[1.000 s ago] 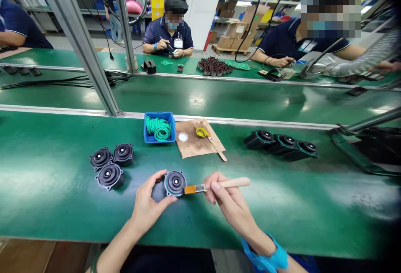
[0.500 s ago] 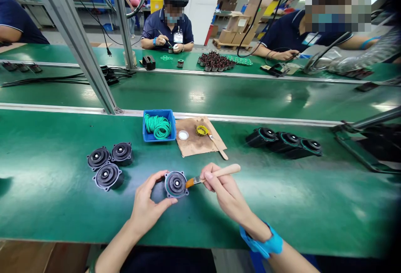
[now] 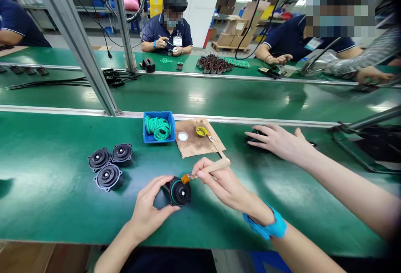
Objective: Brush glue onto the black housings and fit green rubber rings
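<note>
My left hand (image 3: 150,210) grips a round black motor housing (image 3: 181,192) from its left side, thumb below and fingers above. The housing is tilted on the green table, and a green ring shows around its face. In my right hand (image 3: 219,181) is a small paintbrush (image 3: 216,165) with a pale wooden handle. Its orange bristles touch the upper rim of the housing. Left of my left hand stand several like parts, three black housings (image 3: 108,175) grouped together. Beyond my hands a blue bin (image 3: 159,141) holds green rubber rings (image 3: 161,128).
A stained cardboard sheet (image 3: 191,149) carries a yellow-rimmed cap (image 3: 201,131), a white disc (image 3: 183,136) and a second brush (image 3: 216,143). Another person's hand (image 3: 278,141) reaches from the right over black housings. Metal posts (image 3: 75,34) rise at the left; co-workers sit across.
The housing in my left hand has tipped over toward the right, and the brush has moved to its upper rim. Another person's arm has come in from the right onto the black housings.
</note>
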Available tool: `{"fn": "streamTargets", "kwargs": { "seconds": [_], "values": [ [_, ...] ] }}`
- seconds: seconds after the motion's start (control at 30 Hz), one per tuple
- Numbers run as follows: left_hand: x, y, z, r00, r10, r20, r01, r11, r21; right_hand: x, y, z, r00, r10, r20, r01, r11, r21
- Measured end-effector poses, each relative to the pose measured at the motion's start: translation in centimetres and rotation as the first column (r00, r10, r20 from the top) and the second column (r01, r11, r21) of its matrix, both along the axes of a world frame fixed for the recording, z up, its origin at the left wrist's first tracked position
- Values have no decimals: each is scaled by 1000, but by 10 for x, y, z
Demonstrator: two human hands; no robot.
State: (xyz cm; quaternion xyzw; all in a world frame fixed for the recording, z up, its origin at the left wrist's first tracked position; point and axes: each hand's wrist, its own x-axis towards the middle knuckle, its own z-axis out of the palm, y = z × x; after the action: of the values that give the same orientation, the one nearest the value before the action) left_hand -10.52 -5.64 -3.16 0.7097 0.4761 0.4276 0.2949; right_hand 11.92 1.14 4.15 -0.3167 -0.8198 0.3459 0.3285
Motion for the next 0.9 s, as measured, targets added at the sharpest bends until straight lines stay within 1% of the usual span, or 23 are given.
{"fn": "streamTargets", "kwargs": {
  "seconds": [0.13, 0.2, 0.33, 0.43, 0.63, 0.8, 0.9],
  "values": [
    [2, -1, 5, 1000, -12, -21, 13, 997, 71, -4, 1, 11, 994, 71, 88, -75, 996, 40],
    [4, -1, 7, 1000, -6, -28, 8, 995, 104, -6, -1, 14, 990, 94, 106, -101, 993, 58],
    [9, -3, 8, 998, 34, -52, -25, 987, 159, -11, -9, 18, 988, 87, 126, -100, 989, 106],
    [13, -4, 7, 995, 63, -71, -51, 985, 166, -14, -17, 16, 993, 54, 104, -69, 986, 154],
    [21, -5, 7, 991, 90, -94, -67, 972, 225, -21, -26, 7, 1000, -21, -20, 26, 959, 282],
    [23, -3, 9, 988, 130, -87, -106, 965, 238, -23, -34, 5, 999, -22, 32, 9, 937, 348],
    [21, -1, 12, 985, 154, -79, -134, 967, 216, -21, -39, 1, 999, 35, 26, -43, 921, 388]
  ]
}}
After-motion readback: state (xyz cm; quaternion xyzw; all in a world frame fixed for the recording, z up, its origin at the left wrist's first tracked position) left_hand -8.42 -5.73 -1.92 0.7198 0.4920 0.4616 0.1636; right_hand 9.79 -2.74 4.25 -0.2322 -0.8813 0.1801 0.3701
